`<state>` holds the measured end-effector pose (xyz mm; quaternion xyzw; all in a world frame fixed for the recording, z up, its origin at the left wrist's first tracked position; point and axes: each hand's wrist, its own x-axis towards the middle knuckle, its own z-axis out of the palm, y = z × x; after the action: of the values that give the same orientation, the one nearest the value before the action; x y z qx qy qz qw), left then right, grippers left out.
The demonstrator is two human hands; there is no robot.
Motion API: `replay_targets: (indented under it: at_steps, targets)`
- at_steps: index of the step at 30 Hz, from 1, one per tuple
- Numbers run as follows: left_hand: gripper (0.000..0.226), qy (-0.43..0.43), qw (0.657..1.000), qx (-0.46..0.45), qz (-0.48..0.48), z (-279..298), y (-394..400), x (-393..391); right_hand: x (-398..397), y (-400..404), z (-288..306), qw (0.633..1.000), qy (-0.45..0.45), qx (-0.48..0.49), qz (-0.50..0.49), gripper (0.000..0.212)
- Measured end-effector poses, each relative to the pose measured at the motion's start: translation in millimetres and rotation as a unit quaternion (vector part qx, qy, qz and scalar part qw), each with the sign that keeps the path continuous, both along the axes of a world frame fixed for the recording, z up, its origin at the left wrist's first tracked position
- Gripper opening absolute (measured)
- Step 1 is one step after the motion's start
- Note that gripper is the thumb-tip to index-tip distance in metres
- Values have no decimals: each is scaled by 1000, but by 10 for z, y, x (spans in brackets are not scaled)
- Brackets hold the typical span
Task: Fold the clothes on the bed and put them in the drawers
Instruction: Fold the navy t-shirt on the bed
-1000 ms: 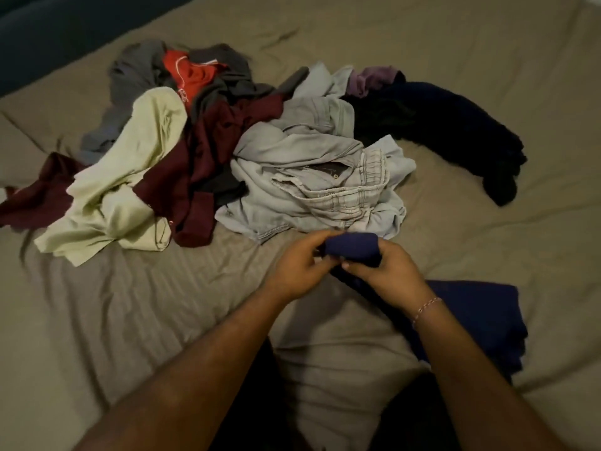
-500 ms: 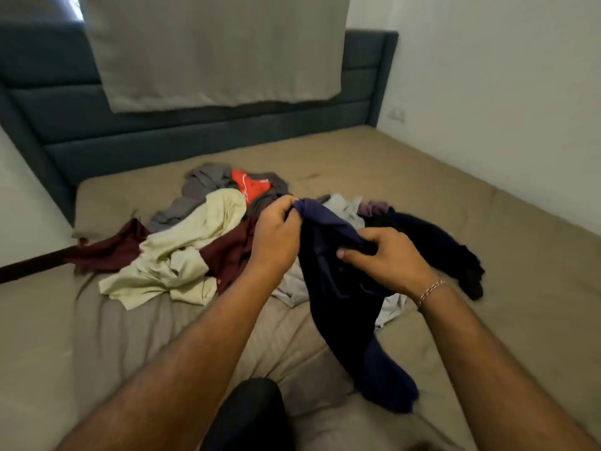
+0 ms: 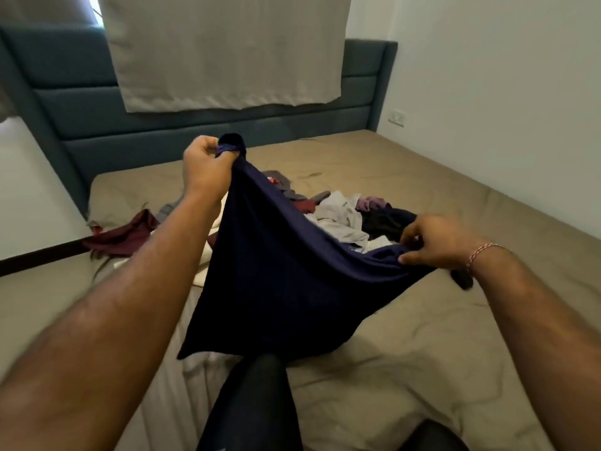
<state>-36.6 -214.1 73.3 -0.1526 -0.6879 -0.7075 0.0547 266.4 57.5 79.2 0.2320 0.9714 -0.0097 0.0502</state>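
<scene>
We see the left hand (image 3: 203, 167) raised and closed around one bunched corner of the navy garment (image 3: 279, 288). The right hand (image 3: 435, 242), lower and to the right, pinches the opposite edge between thumb and fingers; a cord bracelet (image 3: 481, 252) sits on that wrist. The garment hangs spread between both hands, its lower edge just above a dark-clad knee (image 3: 257, 395) and the bed (image 3: 422, 336). Beyond it, the clothes pile (image 3: 341, 216) lies on the tan sheet: maroon, pale grey, mauve and black items, partly hidden, so the count is uncertain. Behind the bed stand the blue headboard (image 3: 84, 118) and a beige curtain (image 3: 227, 50).
</scene>
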Motion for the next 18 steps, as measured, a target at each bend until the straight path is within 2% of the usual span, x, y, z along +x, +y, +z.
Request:
replay_targets:
  at_steps: [2,4,5,6,8,10,11,12,13,15,17,18]
  targets:
    - [23,-62,998,-12,29,-157,-28,-66,16,77,-166,999,40,-22,-26,8]
    - [42,-46,985,-140,88,-314,-28,26,-10,67,-322,969,171,-165,-64,11]
    - [50,0,977,-194,93,-385,-6,145,-45,-5,-372,930,242,-262,-88,12]
    - [57,56,973,-218,50,-473,39,314,-92,-114,-414,882,296,-352,-103,13]
    - [70,118,954,-219,-165,-669,175,756,-220,-373,-488,789,353,-494,-90,13]
    - [74,122,889,-258,-357,-851,322,1167,-332,-630,-541,703,362,-610,-53,12]
    - [64,128,868,-281,-388,-931,396,1301,-365,-724,-560,663,362,-654,-35,15]
    - [48,139,869,-293,-373,-996,458,1373,-392,-788,-595,632,370,-680,-24,17]
    - [33,142,886,-284,-339,-1023,499,1406,-406,-829,-644,615,392,-684,-27,20]
    - [19,96,925,-241,-276,-1043,515,1379,-408,-883,-826,627,447,-632,-82,26]
    - [17,27,939,-190,-286,-1027,450,1323,-370,-934,-1098,673,450,-572,-130,32]
    - [18,6,937,-167,-306,-1020,408,1290,-344,-971,-1242,698,418,-566,-130,37]
